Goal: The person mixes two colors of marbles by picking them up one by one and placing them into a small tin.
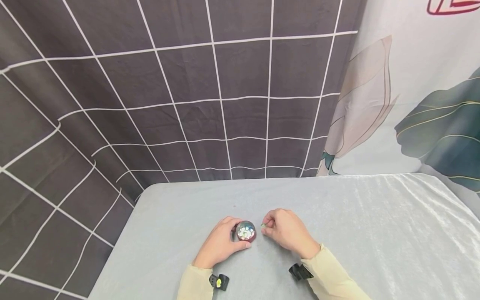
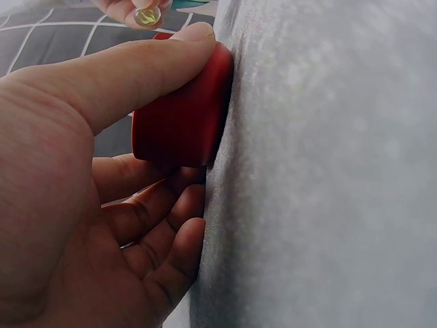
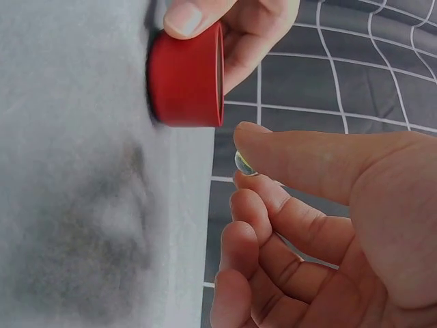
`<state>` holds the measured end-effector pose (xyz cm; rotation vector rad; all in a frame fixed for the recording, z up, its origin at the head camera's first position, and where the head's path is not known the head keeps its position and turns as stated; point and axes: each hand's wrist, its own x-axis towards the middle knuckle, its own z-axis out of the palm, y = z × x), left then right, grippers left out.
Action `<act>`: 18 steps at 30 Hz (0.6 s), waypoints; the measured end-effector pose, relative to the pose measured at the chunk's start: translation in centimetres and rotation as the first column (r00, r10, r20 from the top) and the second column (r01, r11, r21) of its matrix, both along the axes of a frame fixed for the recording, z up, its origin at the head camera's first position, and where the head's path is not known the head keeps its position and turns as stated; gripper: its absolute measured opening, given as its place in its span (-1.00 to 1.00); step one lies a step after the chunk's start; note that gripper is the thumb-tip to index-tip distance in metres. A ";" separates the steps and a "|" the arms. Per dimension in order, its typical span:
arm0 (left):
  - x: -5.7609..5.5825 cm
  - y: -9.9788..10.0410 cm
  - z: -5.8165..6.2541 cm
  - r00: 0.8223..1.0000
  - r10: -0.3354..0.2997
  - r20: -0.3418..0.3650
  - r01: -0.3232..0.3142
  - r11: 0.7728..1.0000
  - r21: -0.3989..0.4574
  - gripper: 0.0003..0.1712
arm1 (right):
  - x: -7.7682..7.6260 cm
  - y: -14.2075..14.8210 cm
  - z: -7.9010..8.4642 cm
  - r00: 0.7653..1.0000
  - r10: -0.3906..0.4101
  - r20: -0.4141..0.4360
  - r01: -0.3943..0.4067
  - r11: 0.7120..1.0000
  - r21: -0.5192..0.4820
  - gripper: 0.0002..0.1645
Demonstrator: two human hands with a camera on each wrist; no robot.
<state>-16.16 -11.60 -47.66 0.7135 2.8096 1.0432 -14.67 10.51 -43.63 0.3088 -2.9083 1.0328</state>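
Observation:
A small round red container (image 3: 188,78) stands on the cloth-covered table, its mouth facing up. In the head view several shiny, clear pieces show inside it. My left hand (image 1: 220,241) grips the container from its left side, with the thumb along the near wall and fingers behind. Just right of the container, my right hand (image 1: 288,230) pinches a glass marble (image 2: 147,16) between thumb and index finger. The marble looks clear with a yellow-green streak. It is apart from the container, and the fingertips partly cover it in the right wrist view.
A pale grey velvety cloth (image 1: 375,221) covers the table. Behind and to the left hangs a dark curtain (image 1: 240,71) with white grid lines. A white leaf-patterned curtain (image 1: 375,137) hangs at the right. Each wrist carries a black camera mount (image 1: 300,272).

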 end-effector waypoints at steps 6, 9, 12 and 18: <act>0.0 0.0 0.1 1.000 0.002 0.010 -0.002 1.000 0.000 -0.33 | -0.1 -0.4 0.0 1.000 0.006 0.002 -0.006 1.000 -0.006 -0.81; 0.0 0.0 0.2 1.000 0.002 0.012 -0.002 1.000 0.001 -0.33 | -0.1 -0.5 0.0 1.000 0.013 -0.005 -0.013 1.000 -0.007 -0.81; 0.0 0.0 0.2 1.000 0.000 0.012 -0.001 1.000 0.002 -0.33 | -0.2 -0.7 0.1 1.000 0.018 -0.010 -0.018 1.000 -0.012 -0.82; 0.0 0.0 0.1 1.000 -0.004 0.013 0.004 1.000 0.002 -0.33 | -0.2 -1.0 0.1 1.000 0.023 -0.006 -0.023 1.000 -0.021 -0.83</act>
